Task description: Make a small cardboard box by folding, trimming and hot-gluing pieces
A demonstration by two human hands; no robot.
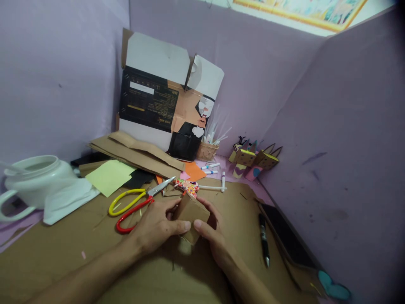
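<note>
A small folded cardboard box [193, 210] is held up between both hands, a little over the cardboard-covered table. My left hand [163, 221] grips its left side, thumb laid across the near face. On the right side my right hand [211, 223] is closed around it, its thumb tip almost meeting the left one. The fingers behind the box are partly hidden. Just left of my left hand lie scissors [147, 195] with one yellow and one red handle, blades spread slightly. Beyond the box rests a colourful patterned piece [188, 185] with a white stick [210, 187].
At left stands a white teapot [34, 177] beside yellow-green paper [110, 176]. Cardboard strips [136, 154] and an unfolded printed carton [152, 101] are behind. Markers [223, 181], cardboard figures [245, 158], a black pen [263, 240] and a dark flat device [289, 236] lie right.
</note>
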